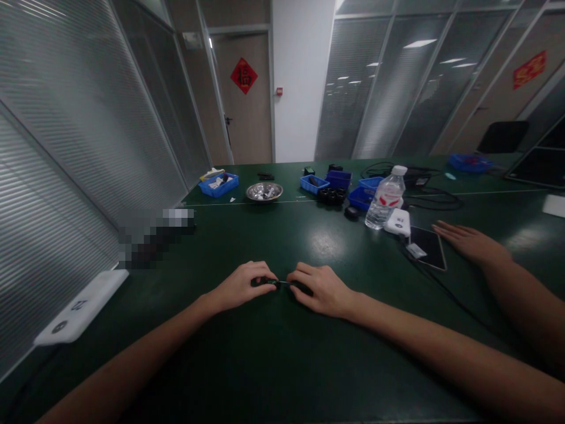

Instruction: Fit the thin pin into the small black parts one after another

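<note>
Head view: over a dark green table (265, 359), my left hand (245, 284) pinches a small dark piece (261, 281), and my right hand (322, 287) grips the dark handle of a thin-shafted tool (304, 288). Both things are low, centred in front of me; whether they rest on the table I cannot tell. I judge the shaft could slip and poke my left hand if that pinch loosens or my push goes crooked. The tool's long axis runs sideways across my view, shaft pointing left toward the piece, handle end rightward and slightly nearer me.
</note>
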The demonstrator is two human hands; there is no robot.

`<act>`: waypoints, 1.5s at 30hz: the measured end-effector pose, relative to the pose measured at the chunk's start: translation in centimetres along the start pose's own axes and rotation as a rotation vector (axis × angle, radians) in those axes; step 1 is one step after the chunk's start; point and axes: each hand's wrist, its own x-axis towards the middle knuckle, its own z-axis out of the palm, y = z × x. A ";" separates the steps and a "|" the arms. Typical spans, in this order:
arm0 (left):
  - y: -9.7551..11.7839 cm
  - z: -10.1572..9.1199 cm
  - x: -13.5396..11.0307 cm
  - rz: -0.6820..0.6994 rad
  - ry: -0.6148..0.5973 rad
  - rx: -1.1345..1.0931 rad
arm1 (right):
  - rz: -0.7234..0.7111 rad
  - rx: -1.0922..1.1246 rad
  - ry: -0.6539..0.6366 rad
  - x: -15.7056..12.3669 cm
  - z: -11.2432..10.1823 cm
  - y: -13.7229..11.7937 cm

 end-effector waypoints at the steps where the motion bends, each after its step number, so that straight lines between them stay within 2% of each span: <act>1: 0.0 0.0 0.0 -0.002 -0.002 0.002 | -0.002 -0.002 0.001 0.0 0.0 0.0; 10: 0.7 0.3 -0.2 0.033 -0.030 0.031 | -0.034 -0.013 0.016 -0.1 0.2 0.2; 18: 1.2 0.4 -0.1 -0.075 -0.011 -0.171 | -0.022 0.019 0.032 -0.1 0.4 0.3; 25: 1.6 0.2 -0.2 -0.070 -0.009 -0.164 | -0.029 0.019 0.025 -0.1 0.4 0.3; 31: 1.6 0.3 -0.3 -0.009 -0.024 -0.098 | -0.063 -0.005 0.004 -0.1 0.3 0.2; 45: 1.7 0.7 0.0 -0.041 -0.006 -0.180 | -0.076 0.010 0.007 -0.1 0.0 0.1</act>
